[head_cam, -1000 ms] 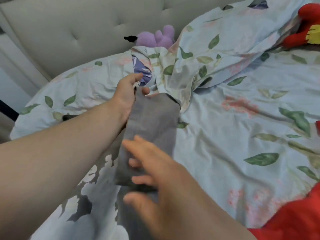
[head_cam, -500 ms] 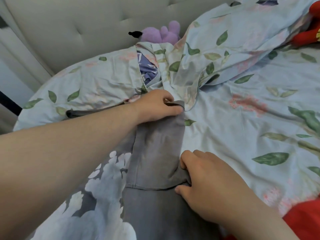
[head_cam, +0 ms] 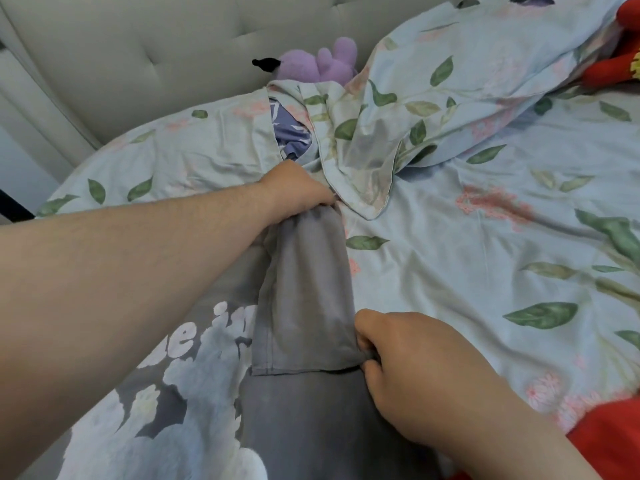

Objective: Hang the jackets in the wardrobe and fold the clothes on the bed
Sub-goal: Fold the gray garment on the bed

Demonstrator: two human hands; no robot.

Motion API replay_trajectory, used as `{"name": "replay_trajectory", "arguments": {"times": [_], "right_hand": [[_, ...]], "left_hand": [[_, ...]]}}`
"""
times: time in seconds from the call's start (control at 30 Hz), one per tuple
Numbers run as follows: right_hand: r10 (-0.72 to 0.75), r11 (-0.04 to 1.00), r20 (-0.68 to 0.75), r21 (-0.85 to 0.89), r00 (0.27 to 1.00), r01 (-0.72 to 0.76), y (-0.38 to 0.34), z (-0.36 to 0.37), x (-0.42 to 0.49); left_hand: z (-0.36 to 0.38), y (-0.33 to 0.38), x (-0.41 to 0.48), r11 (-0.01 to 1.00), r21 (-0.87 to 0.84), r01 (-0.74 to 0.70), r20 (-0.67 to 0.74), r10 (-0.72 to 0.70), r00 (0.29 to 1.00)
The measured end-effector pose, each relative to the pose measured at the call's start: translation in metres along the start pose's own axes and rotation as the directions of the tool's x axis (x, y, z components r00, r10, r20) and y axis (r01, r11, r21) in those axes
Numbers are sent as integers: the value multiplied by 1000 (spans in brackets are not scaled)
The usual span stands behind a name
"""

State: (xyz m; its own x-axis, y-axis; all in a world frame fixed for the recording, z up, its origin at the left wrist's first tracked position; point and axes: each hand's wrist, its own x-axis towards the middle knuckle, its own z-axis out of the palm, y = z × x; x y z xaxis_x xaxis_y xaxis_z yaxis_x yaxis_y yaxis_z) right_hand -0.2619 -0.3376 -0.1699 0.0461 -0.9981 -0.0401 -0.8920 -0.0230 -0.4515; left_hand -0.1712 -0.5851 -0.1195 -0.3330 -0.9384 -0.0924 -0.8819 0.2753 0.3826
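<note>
A grey T-shirt (head_cam: pixel 304 410) with a white print lies flat on the floral bed sheet (head_cam: pixel 467 271). Its sleeve (head_cam: pixel 308 289) is folded inward over the body. My left hand (head_cam: pixel 298 190) pinches the sleeve's far end near the shoulder. At the sleeve's hem corner on the shirt's right edge, my right hand (head_cam: pixel 412 368) is closed on the fabric. A red garment (head_cam: pixel 602 441) shows at the bottom right corner.
A crumpled floral duvet (head_cam: pixel 450 81) is bunched behind the shirt, with a blue patterned cloth (head_cam: pixel 291 133) peeking from under it. A purple plush toy (head_cam: pixel 322 64) rests against the padded headboard (head_cam: pixel 156 46). A red plush toy (head_cam: pixel 620 60) lies at the top right.
The sleeve, held up a second ago, has been laid flat over the shirt. My right hand came down onto the sleeve's hem corner and pinched it. My left hand stayed at the far end.
</note>
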Motion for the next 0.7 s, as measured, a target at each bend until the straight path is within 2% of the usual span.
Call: {"name": "replay_trajectory", "arguments": {"times": [0.13,0.2,0.23,0.27,0.3,0.33,0.4,0.43,0.47,0.57,0.6,0.7], "right_hand": [[-4,1000,-2,3,1000,4,0,1,1],[-2,1000,-5,11,1000,2,1,1,1],[-1,1000,-4,15,1000,1,1,0,1],[3,1000,-4,20,1000,-3,1,0,0],[8,1000,-10,24,1000,-8,1,-1,0],[13,1000,-19,27,1000,-13,1,-1,0],[28,999,-48,30,998,-27,1,-2,0],[40,999,-67,34,997,-38,1,-3,0],[50,998,-82,37,995,-47,0,-3,0],[69,997,-92,46,993,-65,1,-4,-2],[73,996,-96,52,993,-69,2,-4,-2],[77,994,-109,84,991,-68,6,-3,-1]], "left_hand": [[1,19,-2,935,316,-158,92,135,987],[-4,28,0,918,364,-157,80,137,987],[-8,33,2,963,250,-99,28,95,995],[-11,37,5,998,65,-20,-13,21,1000],[-13,43,7,991,-127,40,-45,-46,998],[-16,48,8,946,-309,98,-55,-121,991],[-17,50,11,774,-585,242,17,-286,958],[-15,45,12,715,-638,287,55,-329,943],[-13,39,12,702,-641,310,77,-344,936],[4,13,13,831,-481,278,42,-295,955],[10,4,13,830,-493,260,28,-284,958],[18,-17,0,687,-698,202,41,-243,969]]}}
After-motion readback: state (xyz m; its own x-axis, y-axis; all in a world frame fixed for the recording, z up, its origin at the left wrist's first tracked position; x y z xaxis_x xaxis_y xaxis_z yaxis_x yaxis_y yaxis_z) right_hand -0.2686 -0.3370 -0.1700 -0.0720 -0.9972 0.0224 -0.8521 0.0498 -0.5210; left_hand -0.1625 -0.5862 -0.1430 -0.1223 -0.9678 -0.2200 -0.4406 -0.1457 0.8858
